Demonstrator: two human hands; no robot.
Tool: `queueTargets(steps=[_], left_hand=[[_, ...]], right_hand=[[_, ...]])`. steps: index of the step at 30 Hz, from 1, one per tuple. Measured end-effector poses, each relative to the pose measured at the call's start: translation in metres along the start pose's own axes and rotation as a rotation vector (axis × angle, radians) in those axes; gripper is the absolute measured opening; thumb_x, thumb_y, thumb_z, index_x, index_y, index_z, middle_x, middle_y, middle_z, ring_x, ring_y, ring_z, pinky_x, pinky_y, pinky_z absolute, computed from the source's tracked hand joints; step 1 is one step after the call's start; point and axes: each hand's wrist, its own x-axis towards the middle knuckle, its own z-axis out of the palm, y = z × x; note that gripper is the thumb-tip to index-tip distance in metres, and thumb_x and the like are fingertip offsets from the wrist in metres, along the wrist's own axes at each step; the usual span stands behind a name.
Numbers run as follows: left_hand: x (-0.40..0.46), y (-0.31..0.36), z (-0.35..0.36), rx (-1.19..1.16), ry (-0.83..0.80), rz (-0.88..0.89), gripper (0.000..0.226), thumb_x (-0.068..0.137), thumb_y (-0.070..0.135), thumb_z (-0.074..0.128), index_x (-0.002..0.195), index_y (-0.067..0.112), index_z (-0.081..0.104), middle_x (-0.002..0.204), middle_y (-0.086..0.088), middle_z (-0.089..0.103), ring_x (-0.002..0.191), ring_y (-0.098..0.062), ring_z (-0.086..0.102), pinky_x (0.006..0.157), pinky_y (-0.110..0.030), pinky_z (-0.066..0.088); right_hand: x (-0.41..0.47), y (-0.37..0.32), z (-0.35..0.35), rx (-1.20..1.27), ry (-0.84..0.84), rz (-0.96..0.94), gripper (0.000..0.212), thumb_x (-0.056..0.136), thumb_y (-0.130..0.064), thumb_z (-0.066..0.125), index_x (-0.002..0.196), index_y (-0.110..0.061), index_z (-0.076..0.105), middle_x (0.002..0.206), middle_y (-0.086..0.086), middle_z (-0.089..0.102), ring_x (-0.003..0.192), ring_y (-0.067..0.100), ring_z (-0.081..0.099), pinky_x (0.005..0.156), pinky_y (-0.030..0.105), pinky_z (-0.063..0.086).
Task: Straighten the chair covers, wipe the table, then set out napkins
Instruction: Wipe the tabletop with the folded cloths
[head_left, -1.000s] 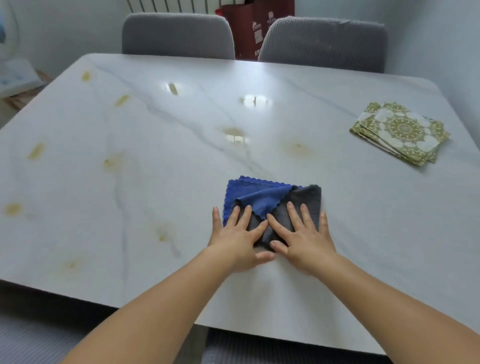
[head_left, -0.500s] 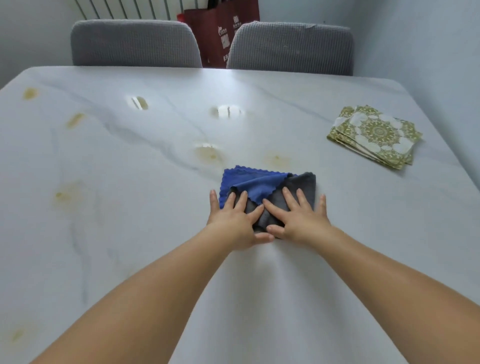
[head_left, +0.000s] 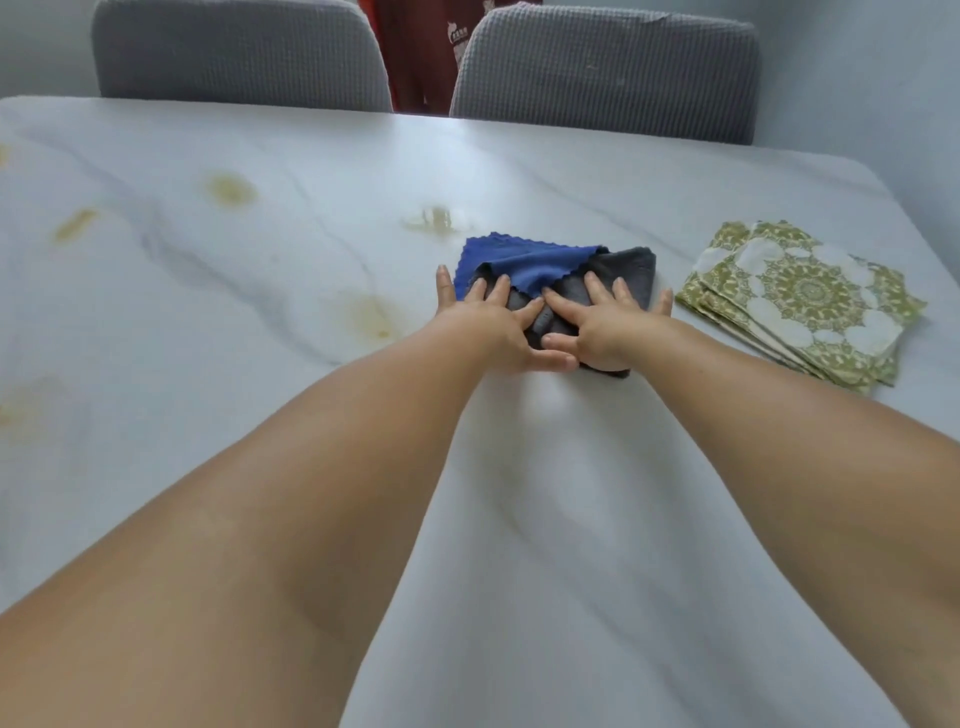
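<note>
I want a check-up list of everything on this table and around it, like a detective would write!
Surface: white marble-look table, with yellowish stains on the left and middle and a wet patch just beyond the cloth.
Job's things: folded blue and dark grey wiping cloth flat on the table; stack of green and white patterned paper napkins to its right, not set out yet; two grey fabric-covered chairs at the far side.
Clutter: nothing seen.
Hands: left hand and right hand both press flat on the cloth, fingers spread.
Cables: nothing seen.
Surroundings: dark red bag between the chairs; pale wall on the right.
</note>
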Motion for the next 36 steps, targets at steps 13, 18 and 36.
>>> queueTargets(steps=[13, 18, 36], left_hand=[[-0.061, 0.032, 0.032, -0.038, -0.049, 0.097, 0.111, 0.051, 0.097, 0.016, 0.145, 0.043, -0.011, 0.157, -0.006, -0.017, 0.143, -0.027, -0.02, 0.105, -0.061, -0.021], [-0.127, 0.065, 0.064, 0.044, -0.039, 0.288, 0.113, 0.051, 0.096, 0.015, 0.145, 0.039, -0.013, 0.157, -0.01, -0.017, 0.141, -0.031, -0.023, 0.105, -0.06, -0.023], [-0.132, 0.018, 0.067, 0.129, 0.009, 0.169, 0.102, 0.066, 0.09, 0.018, 0.147, 0.035, -0.011, 0.158, -0.009, -0.014, 0.144, -0.029, -0.015, 0.102, -0.064, -0.023]], right_hand=[[-0.067, 0.023, 0.043, 0.04, 0.038, -0.079, 0.062, 0.09, -0.065, 0.03, 0.141, -0.056, -0.003, 0.158, -0.001, -0.016, 0.144, 0.029, -0.015, 0.108, 0.064, -0.01], [-0.155, 0.044, 0.097, 0.018, 0.048, -0.078, 0.063, 0.089, -0.067, 0.026, 0.139, -0.057, -0.01, 0.157, 0.0, -0.02, 0.144, 0.028, -0.018, 0.108, 0.061, -0.011], [-0.129, -0.012, 0.078, -0.008, -0.024, -0.051, 0.064, 0.089, -0.067, 0.029, 0.139, -0.057, -0.009, 0.157, 0.001, -0.021, 0.143, 0.033, -0.018, 0.107, 0.064, -0.011]])
